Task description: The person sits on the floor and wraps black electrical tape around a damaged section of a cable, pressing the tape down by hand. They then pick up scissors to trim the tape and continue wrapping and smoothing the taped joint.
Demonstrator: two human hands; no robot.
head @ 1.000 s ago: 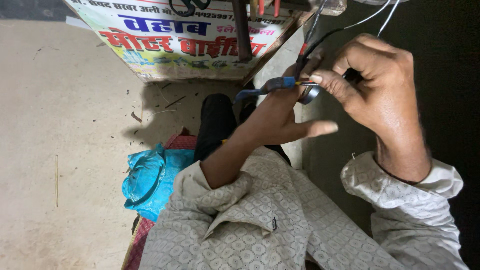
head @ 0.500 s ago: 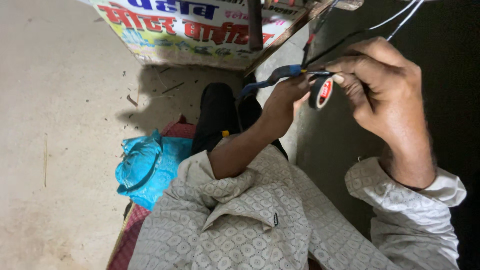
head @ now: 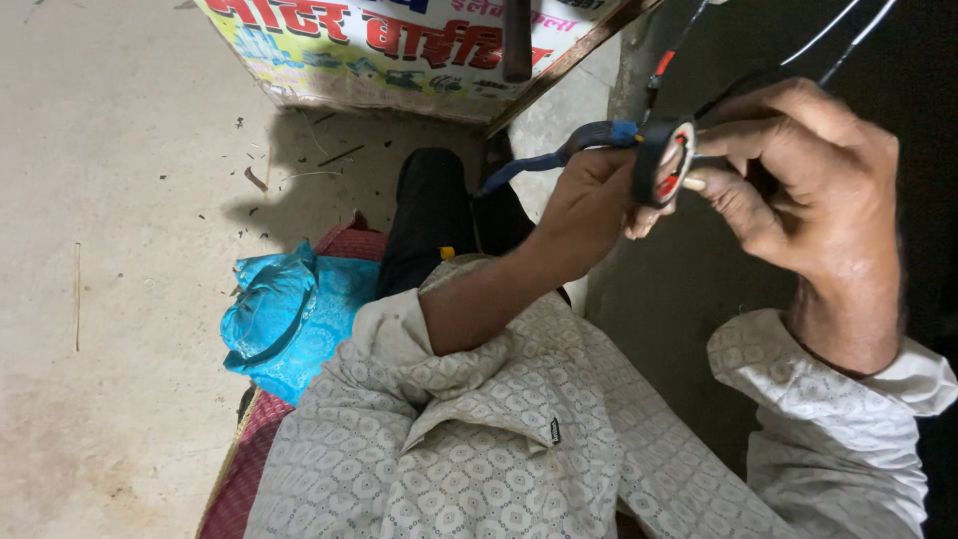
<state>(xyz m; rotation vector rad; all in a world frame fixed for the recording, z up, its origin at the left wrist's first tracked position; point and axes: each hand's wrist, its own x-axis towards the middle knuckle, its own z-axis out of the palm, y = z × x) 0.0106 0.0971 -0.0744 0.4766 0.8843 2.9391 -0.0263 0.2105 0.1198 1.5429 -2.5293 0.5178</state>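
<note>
My right hand (head: pixel 813 190) grips a black roll of insulating tape (head: pixel 663 162) with a red and white core label, held on edge between thumb and fingers. My left hand (head: pixel 589 205) is closed around blue-handled pliers (head: pixel 559 155), whose handles stick out to the left, and its fingertips touch the tape roll. Thin black and white wires (head: pixel 838 40) run up from the hands to the top right; a red-tipped wire (head: pixel 664 65) rises just above the roll. Both hands are raised in front of a dark panel (head: pixel 679 289).
A printed colourful banner (head: pixel 399 50) hangs on a wooden frame at the top. A crumpled blue cloth (head: pixel 289 314) lies on a red mat (head: pixel 239 479) beside my dark trouser leg (head: pixel 429 215). Bare concrete floor (head: pixel 120 250) with small debris spreads to the left.
The left hand's fingers have closed in and now touch the tape roll. The roll has turned on edge and both hands sit lower in the view.
</note>
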